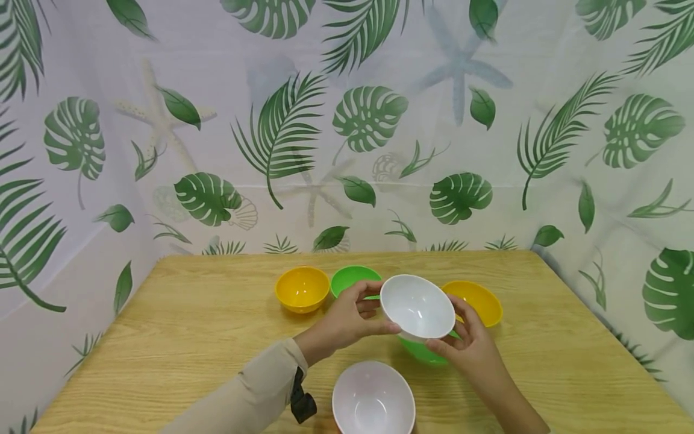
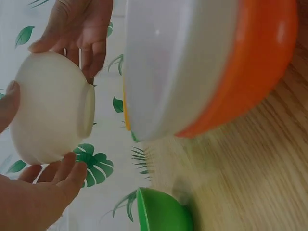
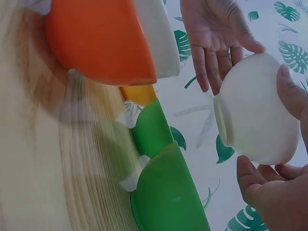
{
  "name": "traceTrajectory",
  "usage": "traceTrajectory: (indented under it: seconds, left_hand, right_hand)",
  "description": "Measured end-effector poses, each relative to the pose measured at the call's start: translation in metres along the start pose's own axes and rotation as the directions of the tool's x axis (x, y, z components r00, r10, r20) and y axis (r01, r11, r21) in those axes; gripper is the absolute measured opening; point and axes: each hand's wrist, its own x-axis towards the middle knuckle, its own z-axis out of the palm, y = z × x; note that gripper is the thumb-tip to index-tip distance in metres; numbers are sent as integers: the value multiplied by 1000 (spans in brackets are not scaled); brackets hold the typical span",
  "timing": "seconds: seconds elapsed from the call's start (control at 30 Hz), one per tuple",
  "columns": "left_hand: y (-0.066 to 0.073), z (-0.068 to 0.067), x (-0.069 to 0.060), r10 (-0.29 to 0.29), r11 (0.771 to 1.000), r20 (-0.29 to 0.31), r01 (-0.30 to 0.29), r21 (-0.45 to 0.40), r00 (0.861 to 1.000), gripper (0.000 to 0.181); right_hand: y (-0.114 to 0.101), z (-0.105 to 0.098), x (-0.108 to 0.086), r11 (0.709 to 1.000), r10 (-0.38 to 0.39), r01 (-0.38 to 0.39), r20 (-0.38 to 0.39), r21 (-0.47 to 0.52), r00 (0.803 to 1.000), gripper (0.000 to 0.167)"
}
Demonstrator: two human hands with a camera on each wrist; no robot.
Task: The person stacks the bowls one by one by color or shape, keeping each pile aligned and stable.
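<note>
A white bowl [image 1: 417, 306] is held in the air between both hands, tilted, its inside facing the head camera. The left hand [image 1: 349, 319] grips its left rim, thumb at the front and fingers behind. The right hand [image 1: 474, 343] pinches its lower right rim. In the left wrist view the bowl [image 2: 50, 108] shows its outside and foot, with the left hand [image 2: 41, 195] at one side and the right hand [image 2: 82, 31] opposite. The right wrist view shows the bowl [image 3: 260, 110] between the right hand [image 3: 276, 192] and the left hand [image 3: 216, 33].
Nearest the person, a white bowl [image 1: 374, 401] rests in an orange one [image 3: 101, 43]. Behind are a yellow bowl [image 1: 302, 289] and a green bowl [image 1: 355, 277] at left, another green bowl [image 1: 425, 352] under the held bowl, and a yellow bowl [image 1: 482, 304] at right. A leaf-patterned cloth surrounds the wooden table [image 1: 190, 325].
</note>
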Motion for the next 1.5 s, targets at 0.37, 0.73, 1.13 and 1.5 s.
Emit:
traceTrajectory:
  seconds: [0.37, 0.73, 1.13, 1.5]
  left_hand:
    - [-9, -14, -12, 26, 997, 90, -32, 65, 996, 80]
    - [-13, -21, -31, 55, 990, 82, -64, 122, 995, 84]
    - [-14, -33, -49, 98, 970, 130, -124, 211, 987, 92]
    - [-7, -38, -65, 99, 947, 174, -147, 287, 980, 93]
  right_hand:
    - [-3, 9, -5, 1000, -3, 4, 32, -28, 999, 87]
    - [2, 20, -11, 990, -121, 127, 88, -62, 989, 90]
    - [-1, 34, -17, 973, -167, 180, 97, -143, 981, 89]
    - [-5, 42, -29, 962, -184, 209, 148, -176, 972, 94]
